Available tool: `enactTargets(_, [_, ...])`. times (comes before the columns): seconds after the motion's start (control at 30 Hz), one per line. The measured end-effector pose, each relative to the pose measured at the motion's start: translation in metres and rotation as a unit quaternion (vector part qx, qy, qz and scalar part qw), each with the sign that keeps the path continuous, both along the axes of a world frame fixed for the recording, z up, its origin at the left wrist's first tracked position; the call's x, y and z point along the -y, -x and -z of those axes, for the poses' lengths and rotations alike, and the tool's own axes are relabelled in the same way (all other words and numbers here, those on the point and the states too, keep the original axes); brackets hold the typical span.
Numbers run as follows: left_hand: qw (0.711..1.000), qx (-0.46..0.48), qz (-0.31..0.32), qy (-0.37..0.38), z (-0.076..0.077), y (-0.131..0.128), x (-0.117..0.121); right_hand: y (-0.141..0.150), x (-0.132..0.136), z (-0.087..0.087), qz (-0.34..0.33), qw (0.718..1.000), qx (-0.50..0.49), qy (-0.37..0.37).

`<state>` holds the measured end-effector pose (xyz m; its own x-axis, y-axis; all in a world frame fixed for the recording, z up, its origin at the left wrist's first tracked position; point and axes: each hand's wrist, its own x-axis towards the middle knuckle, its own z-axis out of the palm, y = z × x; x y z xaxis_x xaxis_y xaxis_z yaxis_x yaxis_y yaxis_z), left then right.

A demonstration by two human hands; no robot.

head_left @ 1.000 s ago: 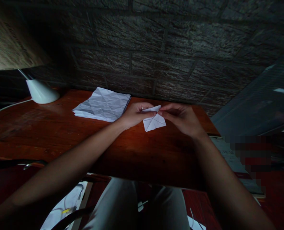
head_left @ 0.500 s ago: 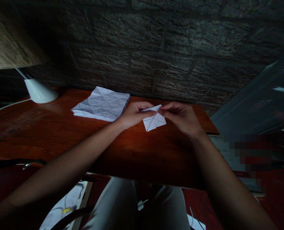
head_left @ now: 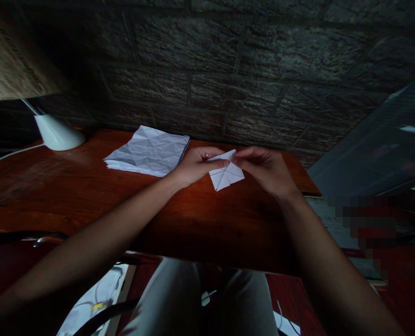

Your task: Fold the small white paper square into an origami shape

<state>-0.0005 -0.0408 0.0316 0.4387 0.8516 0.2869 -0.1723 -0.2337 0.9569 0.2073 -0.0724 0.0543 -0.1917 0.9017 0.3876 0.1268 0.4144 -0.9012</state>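
Observation:
Above the wooden table I hold a small folded piece of white paper (head_left: pixel 224 177), with crease lines meeting near its middle. My left hand (head_left: pixel 197 164), a ring on one finger, grips its left side, thumb lying on top. The fingers of my right hand (head_left: pixel 263 169) pinch its upper right corner. Those fingertips partly hide the paper's upper edge. Left of my left hand lies a stack of creased white paper sheets (head_left: pixel 148 150).
A lamp with a white base (head_left: pixel 58 133) and a wide shade (head_left: pixel 15 60) stands at the table's left end, its cord running left. The brick wall (head_left: pixel 210 79) rises behind the wooden table (head_left: pixel 71 196). A grey panel (head_left: pixel 368 135) leans at the right.
The folded paper has turned slightly between my fingers, its lower corners shifting a little to the right. Both hands keep their hold and have barely moved.

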Motion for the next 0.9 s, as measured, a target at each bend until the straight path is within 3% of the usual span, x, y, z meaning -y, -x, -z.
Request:
enactTargets(0.5, [0.997,0.042,-0.069,-0.012,-0.0005,-0.0014,-0.0032,-0.0036,-0.0017,0.0033,-0.037,0.999,0.011,0.013])
enactTargets(0.7, [0.998,0.044,-0.022,0.028,0.0018,-0.0016,-0.0042,-0.0036,-0.003,0.0045,-0.033,0.999,0.025,0.011])
enactTargets(0.9, [0.994,0.084,-0.029,0.063,0.0028,-0.0027,-0.005,-0.0067,-0.0019,0.0029,-0.039,0.999,0.034,0.003])
